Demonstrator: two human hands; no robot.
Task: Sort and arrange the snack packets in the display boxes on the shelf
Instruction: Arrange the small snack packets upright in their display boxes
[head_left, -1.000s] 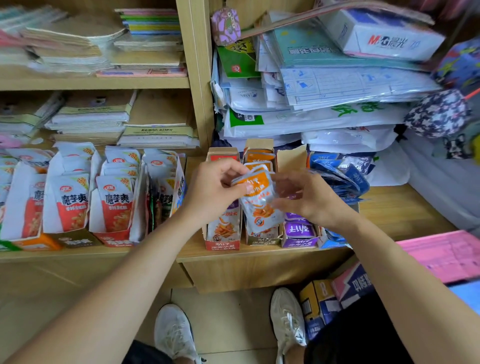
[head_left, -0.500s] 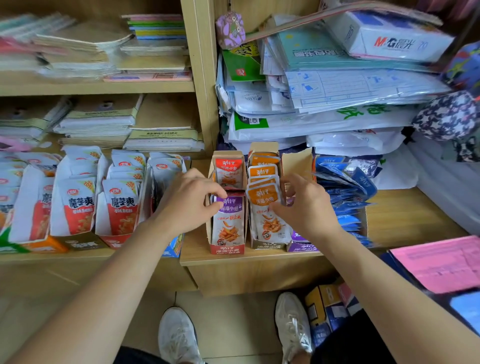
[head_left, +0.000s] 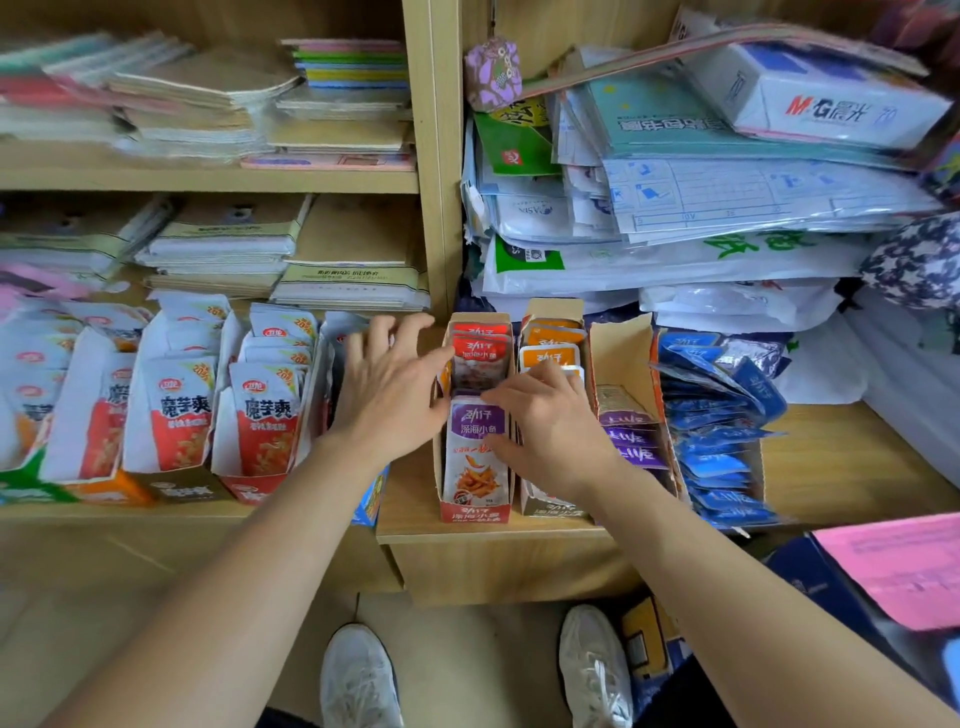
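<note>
Both hands work at the narrow display boxes on the lower shelf (head_left: 415, 525). Left hand (head_left: 387, 400) is spread open, fingers apart, palm against the left wall of the red box (head_left: 470, 512), holding nothing. Right hand (head_left: 550, 431) lies over the orange box (head_left: 543, 506) w/ fingers curled toward the purple-top packet (head_left: 475, 447) at the front of the red box; can't tell if it's pinching that packet or just pressing. That packet looks mis-sorted: red packets (head_left: 478, 343) sit behind it, while its likely mates, the purple packets (head_left: 631, 441), fill the box just right of the orange one. Risks, as I judge them: the boxes are light card, so a sideways push from the left hand could slide or tip the red box off the shelf's front edge; pulling the front packet could drag the red ones forward too. The blue packets (head_left: 722, 431) already fan loosely out of their box, so an elbow nudge could spill them. In the way: white-and-red packets (head_left: 267, 421) crowd close on the left, and the stacked plastic bags (head_left: 675, 260) hang low over the box backs, leaving little room to reach in.
</note>
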